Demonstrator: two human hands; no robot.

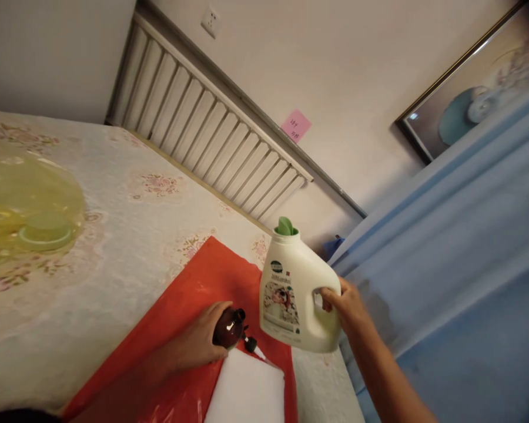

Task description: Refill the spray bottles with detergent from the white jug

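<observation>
My left hand (203, 338) is wrapped round a small dark brown bottle (227, 330), whose uncapped neck tilts up to the right. In my right hand (346, 302) is the handle of a large cream detergent jug (286, 305), held up to the right of the bottle. A green spout (285, 227) shows in the jug's open mouth, and a printed label covers its front. Between bottle and jug, a black pump top (250, 343) with a pale tube lies by a white block (249, 390). Under these spreads a red plastic sheet (211, 264).
A floral tablecloth (127, 235) covers the table. At the left sits a yellow translucent bowl or basin (30, 200) with a green round cap (45, 232). A radiator (211, 123) runs along the wall behind; a blue curtain (462, 235) hangs at right.
</observation>
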